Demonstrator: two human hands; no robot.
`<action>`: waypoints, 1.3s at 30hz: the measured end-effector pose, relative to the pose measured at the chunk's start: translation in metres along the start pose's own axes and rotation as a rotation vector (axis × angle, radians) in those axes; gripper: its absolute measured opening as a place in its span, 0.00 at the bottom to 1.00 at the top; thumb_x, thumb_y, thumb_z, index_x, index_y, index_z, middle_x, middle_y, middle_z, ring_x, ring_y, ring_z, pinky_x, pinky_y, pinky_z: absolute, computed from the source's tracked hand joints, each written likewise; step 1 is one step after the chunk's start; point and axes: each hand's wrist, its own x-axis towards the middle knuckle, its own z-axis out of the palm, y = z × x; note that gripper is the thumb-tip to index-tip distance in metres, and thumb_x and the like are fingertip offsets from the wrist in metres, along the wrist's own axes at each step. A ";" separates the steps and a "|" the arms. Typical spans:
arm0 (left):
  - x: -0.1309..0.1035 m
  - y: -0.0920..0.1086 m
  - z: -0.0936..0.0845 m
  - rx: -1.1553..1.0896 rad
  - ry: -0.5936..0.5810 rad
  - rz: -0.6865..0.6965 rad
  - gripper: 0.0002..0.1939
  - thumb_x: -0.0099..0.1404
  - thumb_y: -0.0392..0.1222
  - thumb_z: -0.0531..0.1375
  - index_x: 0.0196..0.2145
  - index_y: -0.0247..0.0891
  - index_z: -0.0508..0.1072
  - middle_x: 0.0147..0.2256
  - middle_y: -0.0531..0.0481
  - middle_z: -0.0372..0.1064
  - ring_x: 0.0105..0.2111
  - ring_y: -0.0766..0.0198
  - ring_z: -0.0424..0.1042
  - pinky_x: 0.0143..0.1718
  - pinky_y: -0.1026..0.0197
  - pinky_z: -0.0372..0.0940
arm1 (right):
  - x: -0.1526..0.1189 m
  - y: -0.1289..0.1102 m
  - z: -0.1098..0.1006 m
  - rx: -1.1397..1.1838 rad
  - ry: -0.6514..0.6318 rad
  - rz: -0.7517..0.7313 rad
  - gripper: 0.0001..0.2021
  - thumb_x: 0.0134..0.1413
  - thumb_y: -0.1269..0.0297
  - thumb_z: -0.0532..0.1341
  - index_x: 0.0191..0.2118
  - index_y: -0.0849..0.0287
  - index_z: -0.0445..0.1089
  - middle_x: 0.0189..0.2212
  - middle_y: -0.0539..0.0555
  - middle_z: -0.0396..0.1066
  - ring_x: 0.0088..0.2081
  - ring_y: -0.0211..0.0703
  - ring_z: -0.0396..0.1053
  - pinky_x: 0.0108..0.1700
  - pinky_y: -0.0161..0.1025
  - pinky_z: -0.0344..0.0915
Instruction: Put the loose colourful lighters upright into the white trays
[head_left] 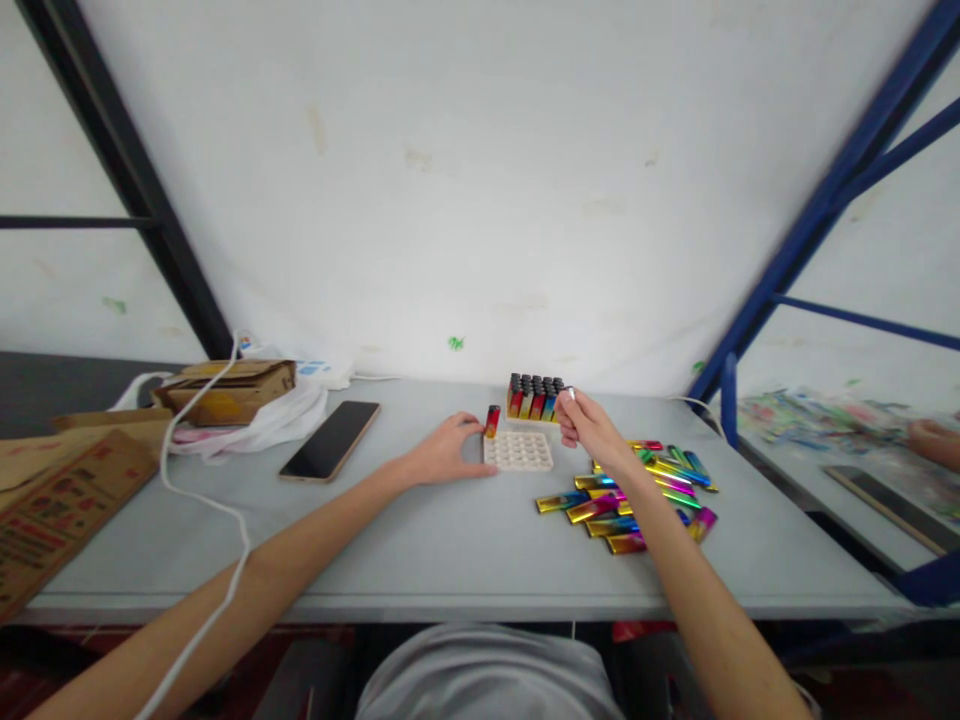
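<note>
My left hand (pixel 450 450) is curved around the left end of a white tray (pixel 517 452) with rows of round holes, its thumb at the front corner and fingers at the back. One red and yellow lighter (pixel 492 422) stands upright at the tray's back left corner, close to my fingertips. Raised above the tray's right side, my right hand (pixel 589 425) is closed in a pinch on what looks like a lighter; only its small silvery tip (pixel 571 394) shows. Behind the tray, a block of upright lighters (pixel 535 398) with black tops stands packed in rows.
Shiny multicoloured lighters (pixel 622 500) lie in a loose pile under my right forearm. A phone (pixel 330 441) lies left, near cardboard boxes (pixel 232 388) and a white plastic bag (pixel 289 425). A white cable (pixel 202 492) crosses my left forearm. Another person's hand (pixel 934 442) shows far right.
</note>
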 end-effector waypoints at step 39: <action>0.000 0.000 -0.001 0.003 -0.008 0.014 0.37 0.57 0.64 0.68 0.58 0.41 0.72 0.57 0.41 0.67 0.57 0.47 0.68 0.65 0.48 0.60 | -0.001 -0.001 0.004 -0.591 0.132 -0.117 0.19 0.56 0.50 0.52 0.20 0.53 0.49 0.17 0.46 0.49 0.24 0.38 0.51 0.28 0.37 0.46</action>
